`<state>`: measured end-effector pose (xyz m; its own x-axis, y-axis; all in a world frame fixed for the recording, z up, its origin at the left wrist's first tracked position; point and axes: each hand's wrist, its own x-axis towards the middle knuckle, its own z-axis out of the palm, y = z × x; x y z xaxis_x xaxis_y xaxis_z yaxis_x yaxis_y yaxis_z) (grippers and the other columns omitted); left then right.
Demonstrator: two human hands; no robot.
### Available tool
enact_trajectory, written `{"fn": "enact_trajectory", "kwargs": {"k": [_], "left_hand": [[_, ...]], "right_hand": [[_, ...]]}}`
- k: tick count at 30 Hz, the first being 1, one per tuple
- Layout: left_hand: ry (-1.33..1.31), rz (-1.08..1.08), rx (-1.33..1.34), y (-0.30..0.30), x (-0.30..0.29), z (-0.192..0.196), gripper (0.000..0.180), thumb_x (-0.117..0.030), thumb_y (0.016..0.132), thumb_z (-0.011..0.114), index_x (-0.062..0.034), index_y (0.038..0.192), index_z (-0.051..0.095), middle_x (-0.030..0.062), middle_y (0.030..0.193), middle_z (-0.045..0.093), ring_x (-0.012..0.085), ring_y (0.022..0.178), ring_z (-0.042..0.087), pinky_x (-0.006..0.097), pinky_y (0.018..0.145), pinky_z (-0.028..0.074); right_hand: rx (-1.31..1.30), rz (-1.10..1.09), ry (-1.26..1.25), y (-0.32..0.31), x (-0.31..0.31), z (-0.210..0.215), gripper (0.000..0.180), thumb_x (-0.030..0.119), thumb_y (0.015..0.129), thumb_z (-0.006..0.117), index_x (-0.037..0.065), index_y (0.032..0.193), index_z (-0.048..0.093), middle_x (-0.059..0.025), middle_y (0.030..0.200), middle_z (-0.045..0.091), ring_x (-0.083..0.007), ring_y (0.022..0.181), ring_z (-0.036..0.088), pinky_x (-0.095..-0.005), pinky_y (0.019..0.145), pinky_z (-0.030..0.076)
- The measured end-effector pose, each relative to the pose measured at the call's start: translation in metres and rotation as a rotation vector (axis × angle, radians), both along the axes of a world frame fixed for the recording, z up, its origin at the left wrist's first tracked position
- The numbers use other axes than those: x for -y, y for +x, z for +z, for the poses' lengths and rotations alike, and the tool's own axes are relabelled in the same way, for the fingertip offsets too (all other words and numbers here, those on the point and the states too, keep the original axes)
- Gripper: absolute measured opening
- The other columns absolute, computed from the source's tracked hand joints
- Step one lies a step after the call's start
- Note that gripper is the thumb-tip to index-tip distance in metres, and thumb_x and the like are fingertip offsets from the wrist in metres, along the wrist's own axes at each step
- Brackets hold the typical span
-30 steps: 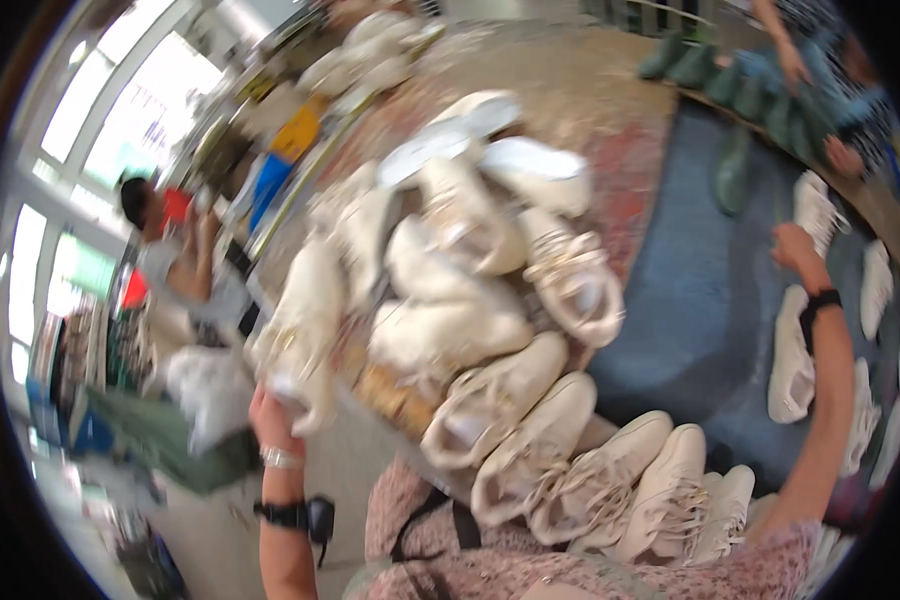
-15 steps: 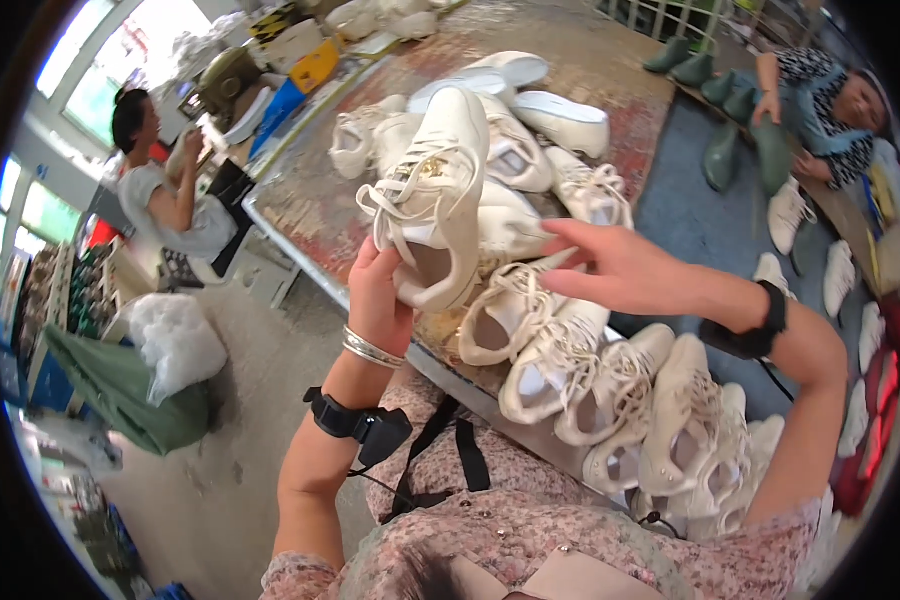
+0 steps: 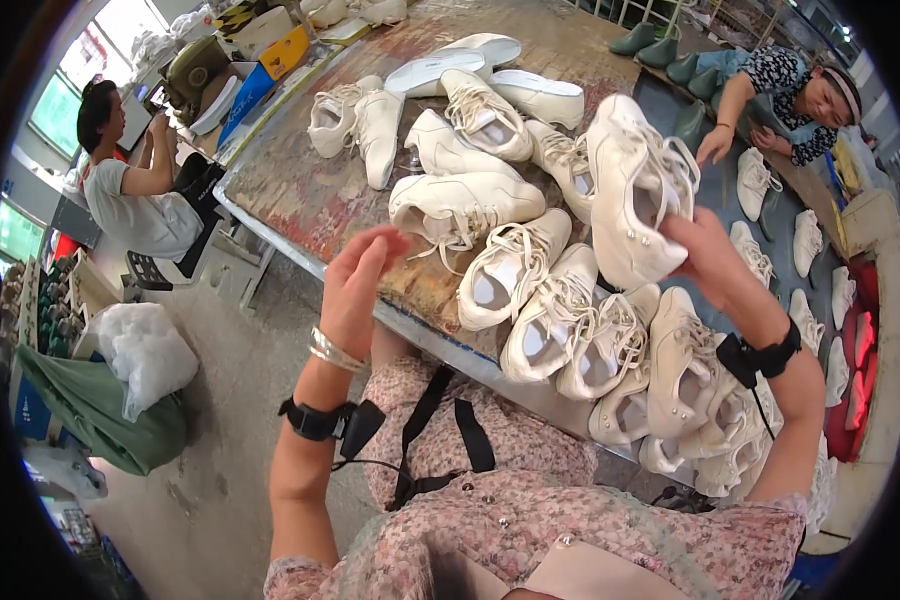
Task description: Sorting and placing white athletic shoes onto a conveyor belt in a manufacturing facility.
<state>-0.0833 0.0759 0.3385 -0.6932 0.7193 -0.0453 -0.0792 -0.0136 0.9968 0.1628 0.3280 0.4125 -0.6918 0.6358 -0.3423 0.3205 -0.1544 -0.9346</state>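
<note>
Step in hand, as I read it: one-handed handling of a single cream lace-up shoe (image 3: 615, 205). Right hand (image 3: 712, 258) had it, fingers (image 3: 683, 230) grasping the heel end at the foot opening. Left hand (image 3: 358, 285) was released, fingers loosely bent and nothing in them, just beside a shoe lying on its side (image 3: 460, 197). The gripped shoe was raised over the right part of the desk (image 3: 280, 175), above the shoes along the near edge (image 3: 530, 345); couldn't tell whether its heel end touched any of them. My judgement: any next move called for a steady heel grip, enough lift to clear that crowded row, and an eye on the loose laces (image 3: 675, 165), which could snag. Left hand was free to steady the toe if needed. Shoe condition: toe pointed up, tilted, foot opening turned toward the right hand. Upper plain cream, laces threaded but loose over the front, a few small shiny studs (image 3: 643, 239) near the heel. No obvious damage, though fingers hid part of the heel and its underside didn't show. Probably soft enough at the opening to flex under a hard squeeze.
</note>
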Motion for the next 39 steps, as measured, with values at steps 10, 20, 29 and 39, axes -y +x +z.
{"fn": "enact_trajectory", "kwargs": {"k": [10, 20, 29, 39], "left_hand": [[0.170, -0.302, 0.510, 0.066, 0.010, -0.043, 0.067, -0.022, 0.086, 0.061, -0.0012, 0.138, 0.024, 0.0119, 0.130, 0.044, 0.0196, 0.112, 0.049, 0.032, 0.094, 0.041], [0.265, 0.210, 0.255, -0.035, 0.020, -0.057, 0.049, -0.025, 0.086, 0.060, -0.0050, 0.126, 0.041, 0.0065, 0.111, 0.055, 0.0163, 0.095, 0.057, 0.031, 0.079, 0.048], [-0.661, 0.512, -0.526, -0.161, -0.007, -0.169, 0.056, -0.046, 0.083, 0.055, 0.0023, 0.111, 0.056, 0.0218, 0.105, 0.060, 0.0353, 0.098, 0.058, 0.042, 0.086, 0.043], [0.039, 0.730, -0.386, -0.162, -0.042, -0.153, 0.041, -0.029, 0.094, 0.042, 0.0043, 0.116, 0.051, 0.0188, 0.108, 0.060, 0.0286, 0.095, 0.060, 0.039, 0.084, 0.046]], "right_hand": [[0.109, 0.465, -0.033, -0.042, 0.112, -0.052, 0.059, 0.032, 0.084, 0.061, -0.001, 0.127, 0.038, -0.0172, 0.114, 0.055, -0.0237, 0.099, 0.059, -0.0307, 0.072, 0.055], [-0.017, 0.322, 0.941, -0.075, 0.007, -0.094, 0.044, 0.022, 0.078, 0.066, 0.000, 0.114, 0.055, -0.0110, 0.110, 0.055, -0.0189, 0.099, 0.055, -0.0302, 0.074, 0.049], [0.413, -0.136, 0.676, -0.102, -0.137, -0.187, 0.059, 0.031, 0.075, 0.062, -0.004, 0.119, 0.046, -0.0254, 0.116, 0.053, -0.0400, 0.105, 0.053, -0.0425, 0.089, 0.044], [0.768, -0.099, 0.664, -0.123, -0.105, -0.182, 0.073, 0.023, 0.083, 0.049, -0.003, 0.140, 0.013, -0.0275, 0.128, 0.042, -0.0395, 0.107, 0.052, -0.0450, 0.088, 0.044]]}}
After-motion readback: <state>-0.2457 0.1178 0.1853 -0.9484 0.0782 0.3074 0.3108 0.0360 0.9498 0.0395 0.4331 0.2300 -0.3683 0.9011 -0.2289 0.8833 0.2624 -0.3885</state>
